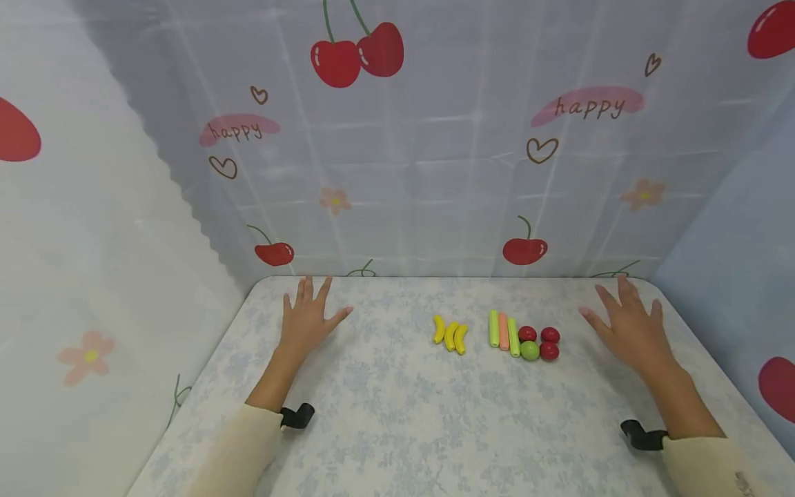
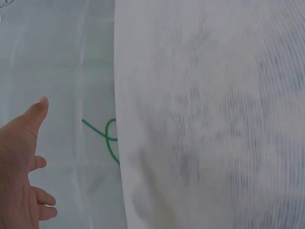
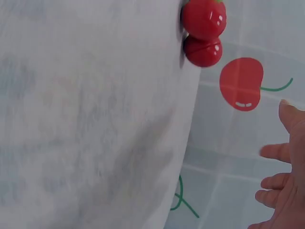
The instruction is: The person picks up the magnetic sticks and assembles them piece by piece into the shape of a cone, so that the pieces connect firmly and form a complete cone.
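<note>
Head view: red toy fruits point(image 1: 549, 335) left of nearer right hand point(image 1: 633, 337)
Right fingers point(image 1: 628, 293): spread, empty
Left hand point(image 1: 305, 329): spread, empty

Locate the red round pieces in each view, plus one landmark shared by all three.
Head: three red round pieces, right of centre, below mid-height, beside a green one.
Left wrist: not in this picture.
Right wrist: two red round pieces visible, right of centre at the top.
Shared landmark: the edge of the table against the pale curtain.
</note>
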### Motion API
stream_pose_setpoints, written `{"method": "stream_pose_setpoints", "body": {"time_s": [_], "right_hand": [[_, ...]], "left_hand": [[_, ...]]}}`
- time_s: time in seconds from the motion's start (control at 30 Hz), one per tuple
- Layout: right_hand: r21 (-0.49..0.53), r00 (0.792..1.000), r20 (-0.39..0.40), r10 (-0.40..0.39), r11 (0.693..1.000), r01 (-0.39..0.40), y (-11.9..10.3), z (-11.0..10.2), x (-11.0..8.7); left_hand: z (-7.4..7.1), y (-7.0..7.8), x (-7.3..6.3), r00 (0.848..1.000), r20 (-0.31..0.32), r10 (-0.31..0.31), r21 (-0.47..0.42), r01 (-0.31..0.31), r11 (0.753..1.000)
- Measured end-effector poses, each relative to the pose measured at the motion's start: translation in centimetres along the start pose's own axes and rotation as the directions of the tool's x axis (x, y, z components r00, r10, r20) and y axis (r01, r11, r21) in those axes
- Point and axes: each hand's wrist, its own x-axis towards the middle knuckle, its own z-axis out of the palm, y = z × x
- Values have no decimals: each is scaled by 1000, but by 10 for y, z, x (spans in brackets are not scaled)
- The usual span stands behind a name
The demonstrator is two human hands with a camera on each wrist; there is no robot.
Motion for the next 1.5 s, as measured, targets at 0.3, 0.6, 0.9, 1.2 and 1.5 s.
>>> {"method": "stream_pose_setpoints", "body": {"time_s": [0.3,0.6,0.9,1.2,1.5], "right_hand": [[162,999,40,-38,986,31,-19,11,-3],[280,994,107,-25,960,-6,-24,25,-2],[281,991,132,-31,960,-7,-29,28,0],[287,981,194,5,956,-62,-37,34,-2],[288,977,213,-8,956,-55,-36,36,-1]], "left_hand": [[13,44,-1,999,20,46,-96,-44,994],[24,92,0,992,120,41,-322,0,947],[35,135,17,971,223,87,-413,14,911],[49,167,26,943,326,63,-359,62,931],[60,187,34,923,384,8,-272,104,957]]}}
